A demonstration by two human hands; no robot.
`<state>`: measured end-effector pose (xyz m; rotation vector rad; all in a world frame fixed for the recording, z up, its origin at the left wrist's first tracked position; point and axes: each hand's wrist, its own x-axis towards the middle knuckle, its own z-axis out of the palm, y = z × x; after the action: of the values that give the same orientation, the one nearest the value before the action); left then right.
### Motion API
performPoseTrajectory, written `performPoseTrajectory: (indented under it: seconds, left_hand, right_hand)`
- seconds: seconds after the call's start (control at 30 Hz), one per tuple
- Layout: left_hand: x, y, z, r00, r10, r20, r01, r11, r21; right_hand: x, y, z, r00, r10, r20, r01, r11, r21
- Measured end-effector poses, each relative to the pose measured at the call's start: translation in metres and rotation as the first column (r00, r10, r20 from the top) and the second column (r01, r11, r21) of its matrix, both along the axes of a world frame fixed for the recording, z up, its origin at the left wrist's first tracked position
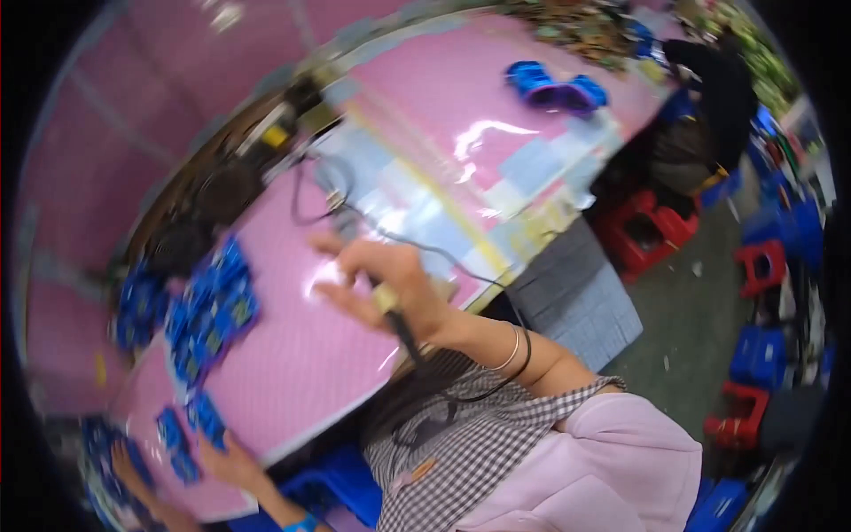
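In the head view, holding a black corded tool (403,332) with the blurred right hand (403,277), some fingers spread, above the pink counter (301,372). Cannot tell the state of the left hand, out of sight. Farther left, can see blue patterned fabric (208,310) on the counter and a co-worker's hands (232,465).

Bench (310,381) runs from lower left to upper right. Right hand (381,282) above bench near its edge, corded tool (401,330) in hand. Cable (425,248) across bench beyond hand. Left of hand, cloth heap (213,306) on bench; nearer, at lower left, small cloth piece (206,418) with co-worker's hand (229,461) at it. Beyond cable, cloth bundle (541,89) on far part of bench; behind bundle, scrap pile (567,31). Right of bench, stool (678,232) on floor (678,310); farther right, second stool (762,269).
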<state>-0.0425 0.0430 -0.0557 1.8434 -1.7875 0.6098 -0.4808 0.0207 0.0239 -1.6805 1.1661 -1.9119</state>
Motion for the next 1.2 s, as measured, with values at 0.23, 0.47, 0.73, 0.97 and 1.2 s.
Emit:
performPoseTrajectory:
  seconds: [0.23, 0.47, 0.73, 0.97, 1.2]
  left_hand:
    - [-0.083, -0.015, 0.044, 0.637, -0.142, -0.758, 0.19, 0.981, -0.023]
    - [-0.18, -0.006, 0.043, -0.659, 0.347, -0.667, 0.752, 0.29, -0.592]
    - [-0.236, -0.008, 0.036, -0.606, 0.52, -0.602, 0.788, 0.494, -0.366]
    - [-0.284, -0.009, 0.047, 0.413, -0.247, -0.877, 0.696, 0.706, 0.129]
    - [-0.267, -0.015, 0.041, 0.49, -0.222, -0.843, 0.536, 0.84, 0.09]
  right_hand:
    - [-0.277, -0.017, -0.044, 0.376, -0.926, 0.03, 0.924, 0.372, -0.086]
    - [-0.336, -0.065, -0.06, 0.141, -0.913, -0.382, 0.956, 0.225, -0.186]
    - [-0.167, -0.026, -0.028, 0.75, -0.555, -0.36, 0.59, 0.807, -0.017]
    - [-0.041, 0.016, -0.012, 0.81, -0.091, -0.58, 0.191, 0.975, 0.113]
    - [-0.043, -0.017, -0.011, 0.704, 0.15, -0.694, -0.065, 0.987, 0.147]
